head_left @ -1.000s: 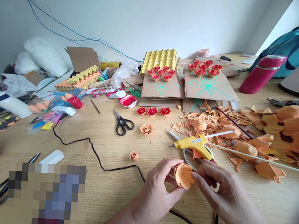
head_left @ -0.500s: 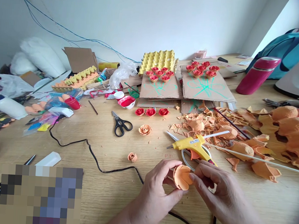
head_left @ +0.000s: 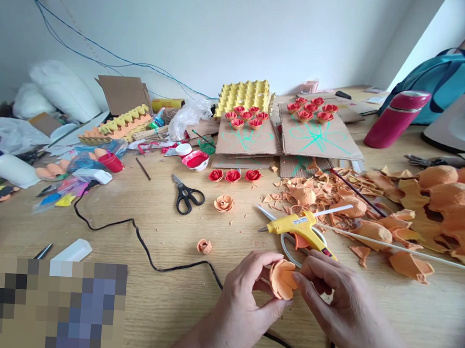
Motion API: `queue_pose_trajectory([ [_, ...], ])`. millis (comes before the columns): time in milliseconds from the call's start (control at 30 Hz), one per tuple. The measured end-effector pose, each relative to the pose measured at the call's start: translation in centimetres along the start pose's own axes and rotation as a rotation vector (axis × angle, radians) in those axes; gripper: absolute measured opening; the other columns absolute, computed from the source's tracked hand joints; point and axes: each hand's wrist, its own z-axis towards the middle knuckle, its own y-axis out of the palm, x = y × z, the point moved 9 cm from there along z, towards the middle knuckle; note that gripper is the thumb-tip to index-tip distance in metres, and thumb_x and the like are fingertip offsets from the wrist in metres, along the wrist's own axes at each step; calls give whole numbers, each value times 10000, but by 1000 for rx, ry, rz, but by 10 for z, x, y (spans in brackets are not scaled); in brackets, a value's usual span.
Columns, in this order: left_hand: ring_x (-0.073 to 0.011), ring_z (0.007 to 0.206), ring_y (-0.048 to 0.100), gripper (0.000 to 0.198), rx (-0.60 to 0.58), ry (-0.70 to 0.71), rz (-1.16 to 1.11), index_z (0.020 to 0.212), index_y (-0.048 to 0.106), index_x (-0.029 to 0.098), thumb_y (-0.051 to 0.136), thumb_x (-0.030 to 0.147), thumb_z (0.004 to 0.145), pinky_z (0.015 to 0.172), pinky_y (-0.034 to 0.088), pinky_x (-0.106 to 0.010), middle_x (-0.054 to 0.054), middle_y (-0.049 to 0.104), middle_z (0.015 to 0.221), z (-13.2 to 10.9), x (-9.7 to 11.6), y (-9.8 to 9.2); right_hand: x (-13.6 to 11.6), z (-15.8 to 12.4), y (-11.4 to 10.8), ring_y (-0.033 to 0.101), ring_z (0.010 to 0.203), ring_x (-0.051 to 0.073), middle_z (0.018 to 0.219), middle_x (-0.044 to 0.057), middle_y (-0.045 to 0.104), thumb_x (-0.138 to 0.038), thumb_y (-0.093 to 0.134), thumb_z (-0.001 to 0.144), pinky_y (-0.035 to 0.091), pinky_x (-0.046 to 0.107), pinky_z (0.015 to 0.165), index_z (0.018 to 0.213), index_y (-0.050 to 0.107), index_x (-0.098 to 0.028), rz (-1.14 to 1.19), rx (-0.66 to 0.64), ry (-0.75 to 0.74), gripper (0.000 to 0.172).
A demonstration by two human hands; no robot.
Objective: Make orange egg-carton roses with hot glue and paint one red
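Between my hands is an orange egg-carton flower cup (head_left: 282,280) with overlapping petals, its hollow facing me. My left hand (head_left: 244,293) is closed around its left side, thumb below and fingers above. On the right rim, the thumb and fingers of my right hand (head_left: 330,287) pinch a petal's edge. Just beyond lies a yellow glue gun (head_left: 298,226) on its side, over scissors with grey-and-orange handles. A small rolled orange bud (head_left: 204,246) and a fuller orange flower (head_left: 224,203) lie to the left of my hands.
Black-handled scissors (head_left: 187,196) lie left of the flower. Three red flowers (head_left: 233,176) stand near a bowl of red paint (head_left: 196,160). Orange carton scraps (head_left: 306,191) and an egg carton (head_left: 452,192) cover the right side. A black cord (head_left: 163,269) crosses the table; cardboard (head_left: 321,137) carries red flowers.
The flower cup has tipped slightly so more of its hollow faces me. Both hands keep their hold, and the view has shifted a little.
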Motion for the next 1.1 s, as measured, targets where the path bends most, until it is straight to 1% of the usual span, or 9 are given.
queue_pose_trajectory([
  [133, -140, 948, 737, 525, -15, -40, -27, 1229, 658, 237, 751, -8, 774, 847, 628, -194, -28, 732, 1135, -1, -3, 1, -3, 0, -3, 550, 560, 151, 606, -23, 552, -255, 578, 982, 414, 251, 515, 658, 529, -253, -27, 31, -21, 328],
  [267, -159, 965, 753, 554, -39, -118, -125, 1238, 656, 241, 810, 30, 749, 854, 622, -205, -39, 741, 1161, 0, -8, 4, -4, 0, -5, 548, 545, 146, 601, -21, 554, -235, 572, 975, 405, 244, 503, 660, 521, -252, -71, 43, -34, 319],
  [400, -190, 994, 756, 523, -64, -154, -236, 1235, 658, 226, 843, 102, 761, 883, 622, -238, -57, 759, 1154, 1, -10, 6, -4, -1, -3, 532, 540, 141, 598, -26, 533, -246, 570, 985, 392, 241, 497, 660, 490, -252, -109, 44, -48, 334],
  [533, -195, 987, 745, 499, -88, -177, -324, 1232, 657, 207, 845, 130, 776, 886, 616, -254, -74, 764, 1144, 0, -15, 9, -3, -1, -2, 532, 549, 142, 595, -30, 516, -243, 556, 991, 394, 242, 503, 655, 467, -252, -127, 38, -52, 347],
  [633, -192, 1018, 727, 476, -85, -212, -414, 1217, 655, 211, 859, 158, 790, 895, 601, -248, -69, 747, 1147, 0, -21, 8, -5, 1, -8, 536, 547, 141, 603, -27, 542, -287, 543, 1023, 405, 243, 501, 667, 513, -247, -74, 39, -68, 359],
  [700, -183, 1028, 706, 469, -82, -241, -475, 1213, 654, 212, 877, 197, 800, 894, 590, -242, -66, 730, 1156, 1, -24, 8, -5, 2, -17, 544, 551, 139, 623, -24, 573, -338, 530, 1050, 422, 241, 505, 706, 571, -242, -16, 70, -69, 359],
  [833, -174, 979, 661, 497, -146, -320, -600, 1258, 637, 207, 880, 299, 834, 804, 600, -246, -74, 716, 1123, -1, -26, 13, -5, 3, -31, 555, 573, 142, 652, -28, 607, -351, 568, 1042, 456, 242, 529, 793, 643, -245, 70, 156, -58, 280],
  [933, -162, 908, 639, 524, -199, -383, -646, 1271, 638, 193, 883, 347, 835, 739, 601, -244, -69, 713, 1064, -4, -25, 19, -5, 4, -28, 571, 590, 146, 675, -29, 634, -331, 603, 1017, 483, 242, 552, 825, 670, -253, 138, 132, -41, 218],
  [1100, -158, 902, 650, 583, -215, -415, -652, 1276, 676, 180, 931, 350, 781, 751, 589, -240, -70, 733, 1066, -5, -26, 21, -6, 6, -25, 570, 563, 135, 620, -39, 602, -302, 609, 994, 480, 225, 525, 729, 634, -252, 178, 125, -18, 271],
])
